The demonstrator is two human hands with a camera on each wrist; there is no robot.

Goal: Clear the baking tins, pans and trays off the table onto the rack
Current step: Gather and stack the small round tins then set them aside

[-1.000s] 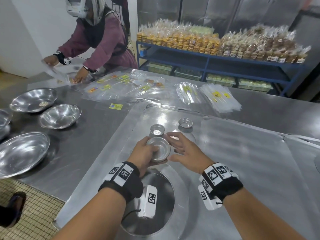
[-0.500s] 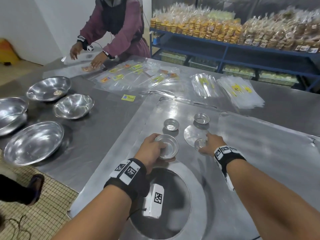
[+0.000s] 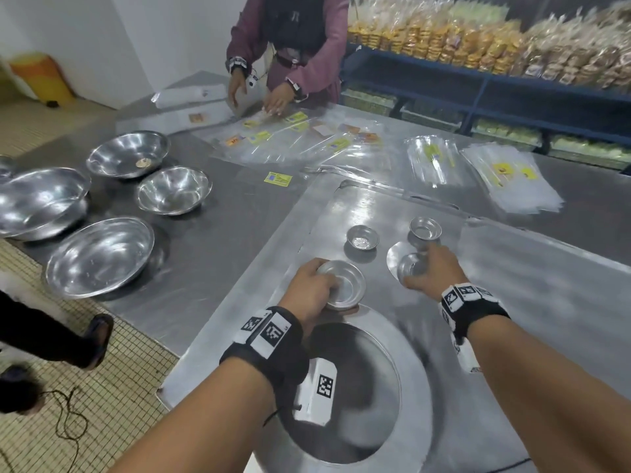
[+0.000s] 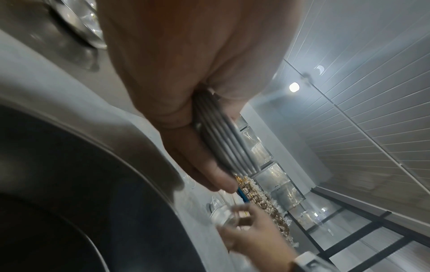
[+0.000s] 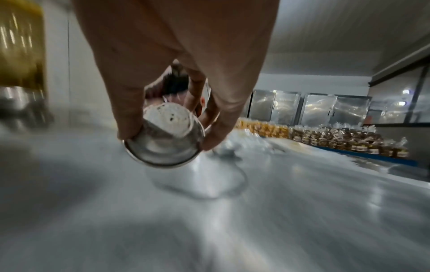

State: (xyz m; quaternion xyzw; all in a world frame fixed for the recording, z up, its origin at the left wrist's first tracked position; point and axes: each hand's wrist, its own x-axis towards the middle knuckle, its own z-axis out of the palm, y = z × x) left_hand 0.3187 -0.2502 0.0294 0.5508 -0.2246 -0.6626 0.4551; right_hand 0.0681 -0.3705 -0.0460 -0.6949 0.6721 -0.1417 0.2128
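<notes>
Head view, logged near to far: closest to me lay a large round pan, dark inside, on the steel table. Just beyond its rim my left hand gripped a stack of small tins, fingers curled round the edge; in the left wrist view the stack showed as several nested rims pinched between thumb and fingers. To the right, my right hand was closed on a single small tin, held just above a flat round disc on the table. Right wrist view confirmed it: fingertips and thumb clamped the tin by its sides, tilted, base towards the camera; whether it touched the table I could not tell. Beyond the hands, two more small tins stood apart on the table, one left, one right. Farther left, several large steel bowls. Farther back, clear plastic bags with yellow labels, another person handling some, and a blue rack loaded with packed goods.
</notes>
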